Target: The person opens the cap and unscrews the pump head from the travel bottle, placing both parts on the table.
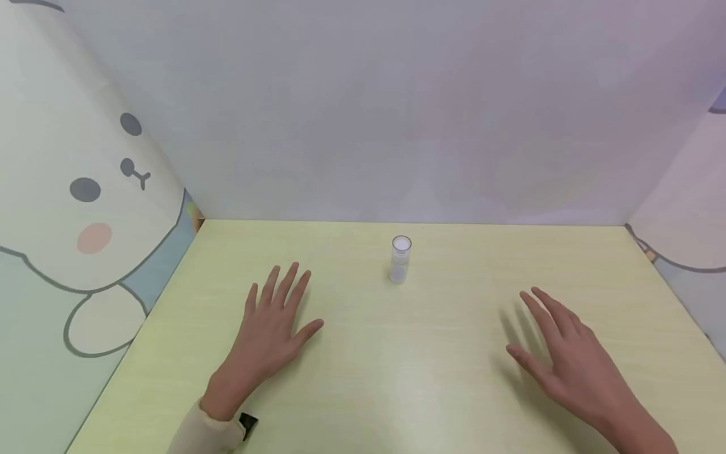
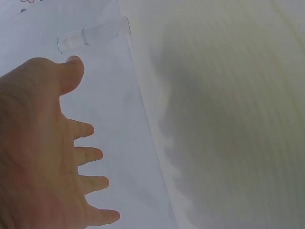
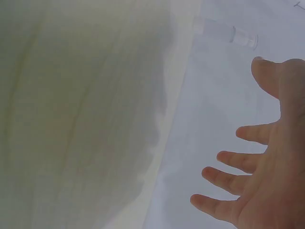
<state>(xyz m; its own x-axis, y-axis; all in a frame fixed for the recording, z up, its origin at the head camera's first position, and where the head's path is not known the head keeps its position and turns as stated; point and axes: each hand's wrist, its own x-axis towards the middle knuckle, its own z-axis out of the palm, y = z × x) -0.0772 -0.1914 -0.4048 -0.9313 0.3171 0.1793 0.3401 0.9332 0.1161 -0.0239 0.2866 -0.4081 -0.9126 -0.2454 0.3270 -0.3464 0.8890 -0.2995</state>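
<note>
A small clear bottle (image 1: 399, 260) with a whitish top stands upright on the table, between the two hands and farther back. My left hand (image 1: 263, 340) is spread, palm down, to the left of the bottle and holds nothing. On the right, my right hand (image 1: 578, 359) hovers over its own shadow, fingers extended and nothing in them. In the left wrist view the bottle (image 2: 93, 36) shows beyond the thumb of the left hand (image 2: 43, 143). The right wrist view has the bottle (image 3: 226, 33) above the thumb of the right hand (image 3: 267, 167).
The pale yellow table (image 1: 408, 378) ends at a plain light wall (image 1: 397, 113) behind the bottle. Panels with cartoon drawings flank both sides, a white animal face (image 1: 113, 208) on the left one. A small black object (image 1: 247, 425) is at the left sleeve (image 1: 207, 432).
</note>
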